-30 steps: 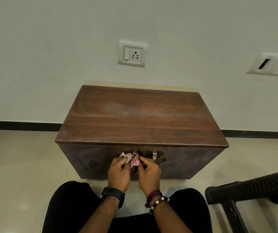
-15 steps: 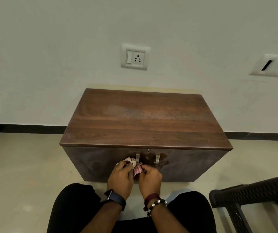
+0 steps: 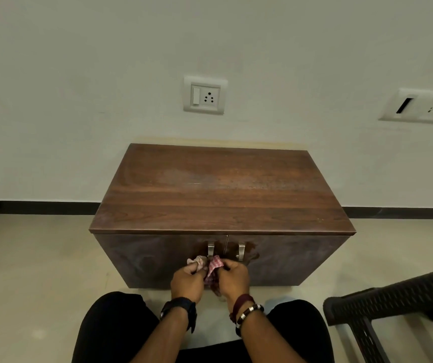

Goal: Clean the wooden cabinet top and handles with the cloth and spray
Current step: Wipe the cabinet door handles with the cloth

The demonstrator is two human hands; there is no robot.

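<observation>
Compared with half a second back, not much differs: the hands sit slightly lower against the cabinet front, so more of the left silver metal handle (image 3: 211,249) shows above them, and the view has shifted a bit. Both hands are still bunched together on the pink-and-white checked cloth (image 3: 213,268). The left hand (image 3: 187,281), with a black watch on its wrist, is curled closed around the pale end of the cloth, fingers folded in. The right hand (image 3: 233,277), wearing a maroon band and a beaded bracelet, is clenched on the checked part, with some fabric hanging down between the two hands. The cloth sits right at the bottom end of the left handle; whether it wraps around the handle is hard to tell. The right silver handle (image 3: 241,251) is untouched, just beside. The dark brown wooden cabinet top (image 3: 223,189) has a dull, speckled patch across its middle.
</observation>
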